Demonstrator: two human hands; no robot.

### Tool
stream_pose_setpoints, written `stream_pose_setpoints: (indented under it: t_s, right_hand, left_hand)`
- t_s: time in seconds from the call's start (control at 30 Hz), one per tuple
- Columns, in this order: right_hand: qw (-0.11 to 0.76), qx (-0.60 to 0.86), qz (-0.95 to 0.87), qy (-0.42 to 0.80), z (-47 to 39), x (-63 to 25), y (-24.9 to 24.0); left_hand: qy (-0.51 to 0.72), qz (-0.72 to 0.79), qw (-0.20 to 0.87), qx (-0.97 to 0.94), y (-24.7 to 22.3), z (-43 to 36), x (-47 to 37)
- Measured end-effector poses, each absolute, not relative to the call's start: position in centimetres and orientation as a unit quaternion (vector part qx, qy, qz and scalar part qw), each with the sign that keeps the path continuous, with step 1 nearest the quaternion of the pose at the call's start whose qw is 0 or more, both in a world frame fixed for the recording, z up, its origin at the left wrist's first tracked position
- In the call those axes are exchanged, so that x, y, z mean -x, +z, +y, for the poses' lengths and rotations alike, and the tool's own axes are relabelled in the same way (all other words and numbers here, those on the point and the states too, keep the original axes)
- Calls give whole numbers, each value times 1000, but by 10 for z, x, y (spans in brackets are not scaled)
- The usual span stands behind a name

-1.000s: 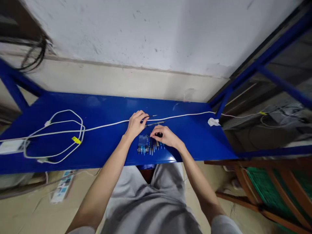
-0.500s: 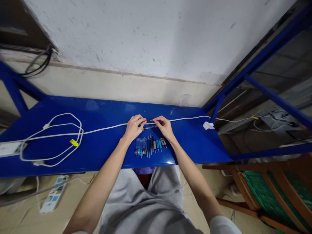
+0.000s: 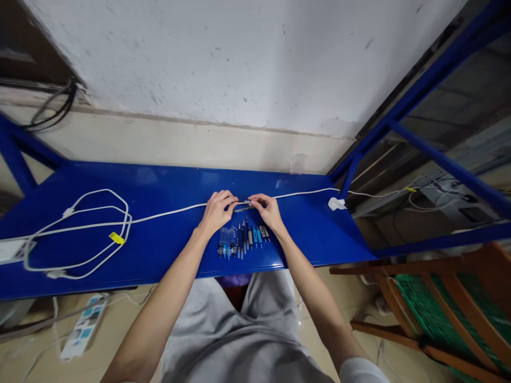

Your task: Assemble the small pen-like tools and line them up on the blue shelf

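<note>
spanning the gap between the two hands, a slim dark pen part (image 3: 242, 202) is positioned over the blue table (image 3: 159, 250). from where i stand, the left hand (image 3: 216, 212) pinches its darker end between thumb and fingers; the right hand (image 3: 269, 211) has thumb and fingertips closed on the lighter end. on the near side of the hands, clear barrels (image 3: 227, 236), thin dark rods (image 3: 242, 239), and blue and grey grips (image 3: 256, 236) lie side by side in a row. a white cable (image 3: 171, 211) crosses the table, partly hidden by the hands.

No legible text; yellow cable tag (image 3: 116, 238) unreadable at this size.
</note>
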State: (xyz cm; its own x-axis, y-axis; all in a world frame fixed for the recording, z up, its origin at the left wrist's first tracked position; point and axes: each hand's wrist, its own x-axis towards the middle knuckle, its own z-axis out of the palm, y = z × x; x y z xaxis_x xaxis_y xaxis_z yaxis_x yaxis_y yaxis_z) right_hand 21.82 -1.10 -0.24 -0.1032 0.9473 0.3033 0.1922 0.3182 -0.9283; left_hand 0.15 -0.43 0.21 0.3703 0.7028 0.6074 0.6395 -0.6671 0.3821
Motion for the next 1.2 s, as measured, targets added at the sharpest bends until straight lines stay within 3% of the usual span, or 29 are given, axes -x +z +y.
stream_pose_setpoints:
  t_s: [0.73,0.97,1.2]
  right_hand:
    - [447,508,-682,278,-18,-214,0]
    - [512,551,-598,278,-39,-232,6]
    - [376,596,-656,270,-105,-261,0]
  left_hand:
    - [370,390,79,-840,-3,-4,-5]
    - [395,406,96,-819,2,-7,-4]
    - [391,422,97,-813,-1,-4,-5]
